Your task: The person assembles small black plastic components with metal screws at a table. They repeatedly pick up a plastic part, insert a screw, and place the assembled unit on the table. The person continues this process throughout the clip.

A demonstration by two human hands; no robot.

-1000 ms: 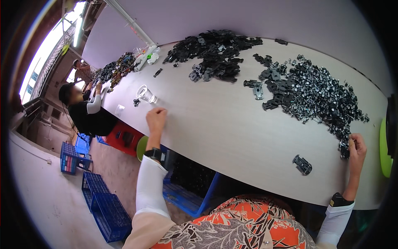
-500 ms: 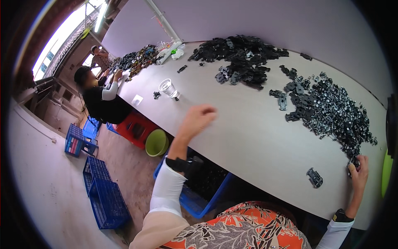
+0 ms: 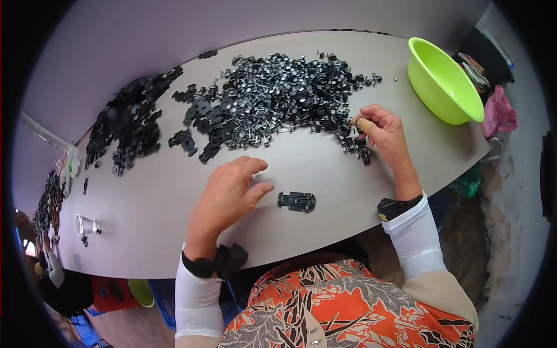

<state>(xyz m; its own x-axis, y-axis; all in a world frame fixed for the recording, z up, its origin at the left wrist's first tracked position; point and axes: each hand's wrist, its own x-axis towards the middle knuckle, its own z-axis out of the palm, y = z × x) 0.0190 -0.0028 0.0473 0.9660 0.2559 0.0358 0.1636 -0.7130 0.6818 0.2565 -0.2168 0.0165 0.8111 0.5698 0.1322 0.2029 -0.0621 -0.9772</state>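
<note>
My left hand hovers over the table with thumb and fingers apart, holding nothing. Beside its thumb lies a single black toy car chassis, flat on the table. At the right edge of a big heap of small wheel-and-axle pieces, my right hand has thumb and forefinger pinched together. Something small and dark shows at those fingertips, too small to make out. A few loose wheel pieces lie just below them. More black chassis border the heap on its left.
A dark pile of chassis parts lies at the far left. A lime green basin stands at the back right, by a pink bag. On the left is a clear plastic cup. Another person's sleeve shows at the left edge.
The view has swung right, bringing in the green basin. My left hand has come over near the single chassis. My right hand stays at the heap's edge.
</note>
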